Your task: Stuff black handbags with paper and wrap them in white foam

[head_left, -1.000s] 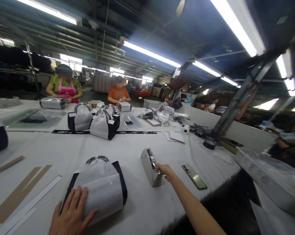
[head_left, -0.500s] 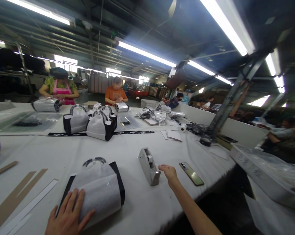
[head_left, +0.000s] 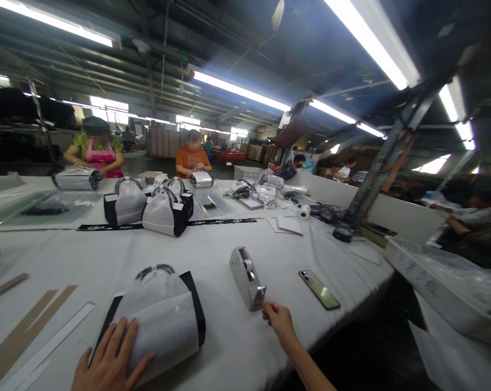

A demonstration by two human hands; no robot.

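Two hands on my feed, and they're doing different jobs. My left grip point(head_left: 109, 358) lies flat and spread on the near left part of a white-wrapped bag point(head_left: 170, 323), thumb out to the side, palm down on the covering. That bag sits at the near side of the white tabletop point(head_left: 74, 255), left of centre, black end panels showing on both sides and looped handles point(head_left: 158, 269) at its far edge.

Over to the right: my right grip point(head_left: 281, 325) is just off the front end of a grey tape dispenser point(head_left: 241, 279), fingers curled, thumb and forefinger pressed together. Whether a bit of tape is caught between them is too small for me to tell. The dispenser stands apart from the bag, and a phone point(head_left: 319, 289) lies to its right.

Out left, I've got brown strips point(head_left: 33, 315) with a white strip point(head_left: 54, 339) beside them. Further up, more wrapped bags point(head_left: 164, 213) stand close together at a black lettered band point(head_left: 225, 221). And across from me, one person in orange point(head_left: 193, 157) and another in a pink apron point(head_left: 101, 153), each with hands at a plastic-wrapped bundle.
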